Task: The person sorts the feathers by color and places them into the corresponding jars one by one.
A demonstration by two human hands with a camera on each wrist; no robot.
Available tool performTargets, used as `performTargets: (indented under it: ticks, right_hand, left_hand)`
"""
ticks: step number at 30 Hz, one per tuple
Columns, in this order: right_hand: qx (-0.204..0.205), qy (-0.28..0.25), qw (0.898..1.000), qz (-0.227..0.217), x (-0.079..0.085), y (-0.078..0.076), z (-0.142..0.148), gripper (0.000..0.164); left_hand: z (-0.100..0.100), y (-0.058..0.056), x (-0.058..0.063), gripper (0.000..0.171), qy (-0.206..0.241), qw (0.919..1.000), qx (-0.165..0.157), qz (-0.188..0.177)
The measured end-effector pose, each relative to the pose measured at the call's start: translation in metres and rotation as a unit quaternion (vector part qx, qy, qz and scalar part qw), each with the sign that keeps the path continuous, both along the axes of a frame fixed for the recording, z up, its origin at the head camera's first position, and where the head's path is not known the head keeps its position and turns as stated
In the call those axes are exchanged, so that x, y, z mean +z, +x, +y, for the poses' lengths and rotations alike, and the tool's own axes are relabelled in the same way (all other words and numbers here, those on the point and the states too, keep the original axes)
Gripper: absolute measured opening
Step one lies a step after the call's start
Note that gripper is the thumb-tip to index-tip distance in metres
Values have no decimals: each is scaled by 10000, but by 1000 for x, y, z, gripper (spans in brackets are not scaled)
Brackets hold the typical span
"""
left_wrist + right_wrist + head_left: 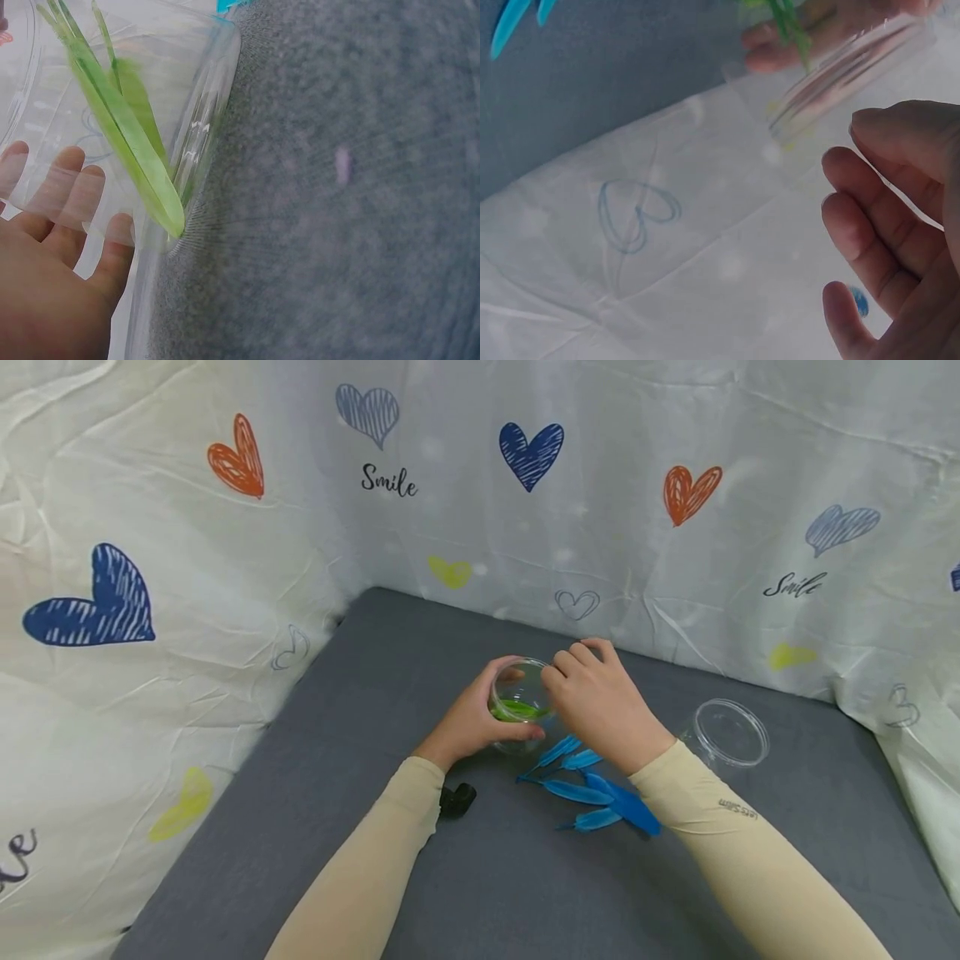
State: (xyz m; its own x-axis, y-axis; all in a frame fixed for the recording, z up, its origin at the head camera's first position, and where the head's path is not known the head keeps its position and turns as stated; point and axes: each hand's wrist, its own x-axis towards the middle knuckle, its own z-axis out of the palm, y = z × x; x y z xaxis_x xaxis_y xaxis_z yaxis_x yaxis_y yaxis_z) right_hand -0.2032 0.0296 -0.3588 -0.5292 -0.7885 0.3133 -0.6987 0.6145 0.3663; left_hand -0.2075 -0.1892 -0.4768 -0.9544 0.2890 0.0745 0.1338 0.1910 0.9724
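Observation:
My left hand (468, 718) holds a clear plastic jar (527, 681) around its side, the mouth tilted toward me. Green feathers (124, 135) lie inside it, seen through the wall in the left wrist view. At the jar's rim is my right hand (600, 702). Its fingers (896, 217) are loosely bent in the right wrist view, with nothing visible between them and the jar a little apart from them. Several blue feathers (576, 791) are spread on the grey table below the hands, some partly hidden by the right forearm.
A second clear jar (731, 735) stands at the right, beyond the right forearm. Beside the left wrist lies a small black object (459, 799), partly covered by the sleeve. White curtains (465, 518) printed with hearts hang along the back and sides of the grey table (300, 827).

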Motion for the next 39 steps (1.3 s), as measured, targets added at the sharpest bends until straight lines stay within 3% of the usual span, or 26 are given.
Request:
performTargets:
  ticks: [11, 22, 29, 39]
  right_hand:
    - [-506, -903, 9937, -427, -2, 1, 39, 9]
    - [-1026, -1314, 9817, -924, -45, 26, 81, 8]
    - [-1620, -1493, 9673, -1257, -69, 42, 103, 14]
    - [-2216, -1635, 9468, -1665, -89, 54, 120, 11]
  left_hand:
    - [4, -4, -1, 105, -103, 9999, 36, 104]
    - [5, -4, 1, 105, -62, 9999, 48, 106]
    - [5, -3, -2, 107, -148, 9998, 90, 57]
    - [4, -4, -3, 108, -330, 9992, 213, 105]
